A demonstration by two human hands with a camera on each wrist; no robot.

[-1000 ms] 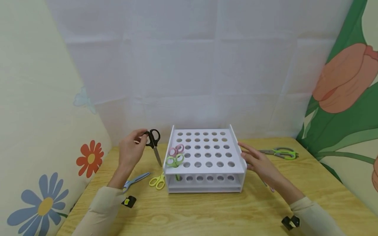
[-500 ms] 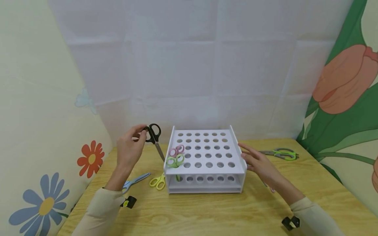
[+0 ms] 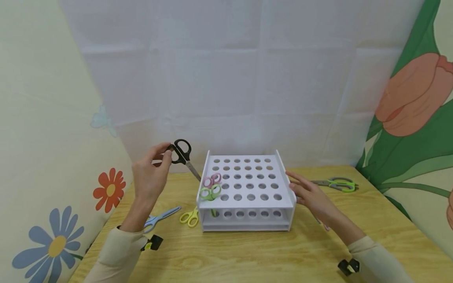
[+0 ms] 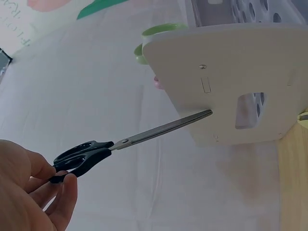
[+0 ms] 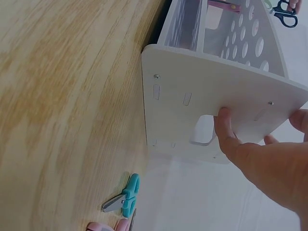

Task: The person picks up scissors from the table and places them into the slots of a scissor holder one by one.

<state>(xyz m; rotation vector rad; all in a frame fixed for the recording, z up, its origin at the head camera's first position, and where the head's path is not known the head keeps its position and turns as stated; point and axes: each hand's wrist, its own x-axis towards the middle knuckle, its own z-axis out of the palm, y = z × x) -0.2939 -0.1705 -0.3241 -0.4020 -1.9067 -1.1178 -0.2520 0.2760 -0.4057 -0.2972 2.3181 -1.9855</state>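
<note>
Lifting the black scissors (image 4: 126, 142) higher since the frame of a second ago, drawing the left hand (image 3: 150, 179) up and slightly outward, and swinging the blades toward the left wall of the white rack (image 3: 244, 204), while keeping the right hand (image 3: 311, 194) and the rack in place. Nearest the head camera, showing pale sleeves (image 3: 118, 251) on both forearms, with a small black device (image 3: 348, 267) beside each cuff. Just past the left sleeve, seeing blue scissors (image 3: 165, 215) lying aslant on the tabletop (image 3: 233, 255), and yellow scissors (image 3: 194, 214) lying beside the rack's front left corner. Pinching one loop of the black scissors between left thumb and fingertips, leaving the other loop free, and holding the pair in the air left of the rack, blades together and sloping down toward its side wall; being unable to tell touching from stopping just short. Resting the right hand against the rack's right wall, fingers loosely spread and nearly straight, thumb touching the outer panel. On the holed top of the rack, near the front left, seeing green scissors (image 3: 211, 192) standing upright, with pink scissors (image 3: 212, 181) just behind. To the right of the rack, catching teal scissors (image 5: 126, 195) and a second pink-handled pair (image 5: 122, 225) in the right wrist view. Beyond the right hand, finding grey-and-green scissors (image 3: 334, 183) lying flat. Farthest off, facing a creased white cloth (image 3: 240, 78) between flower-printed sides.
</note>
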